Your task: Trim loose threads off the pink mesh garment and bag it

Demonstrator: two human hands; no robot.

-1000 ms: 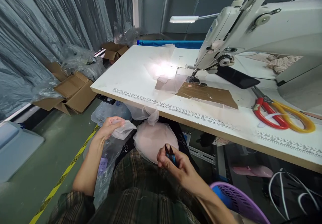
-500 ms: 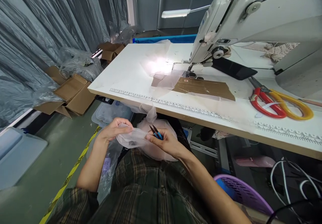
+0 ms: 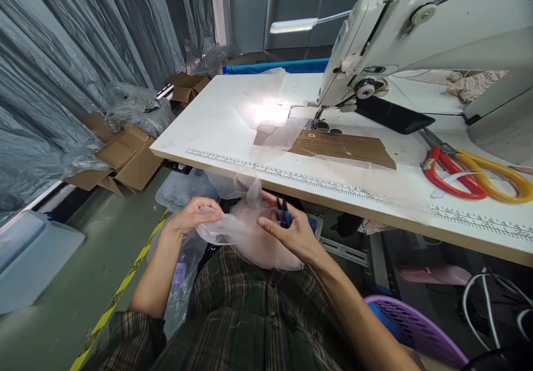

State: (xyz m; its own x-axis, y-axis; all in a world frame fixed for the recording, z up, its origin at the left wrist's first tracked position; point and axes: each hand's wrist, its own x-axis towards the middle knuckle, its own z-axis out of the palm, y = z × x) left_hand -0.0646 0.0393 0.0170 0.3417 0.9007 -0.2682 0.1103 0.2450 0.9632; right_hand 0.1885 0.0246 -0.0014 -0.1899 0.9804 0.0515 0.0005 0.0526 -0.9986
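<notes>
Head view: the right hand [image 3: 300, 235] has opened its thumb and forefinger, its other fingers gripping the snips [image 3: 283, 216]. So only the left hand [image 3: 189, 215] seems to pinch the fabric [image 3: 266, 243], gathered below the surface [image 3: 195, 124].

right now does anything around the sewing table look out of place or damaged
Crumpled plastic film is heaped beside a splayed-open cardboard box on the floor left of the table, which looks untidy. No damage is evident.
</notes>
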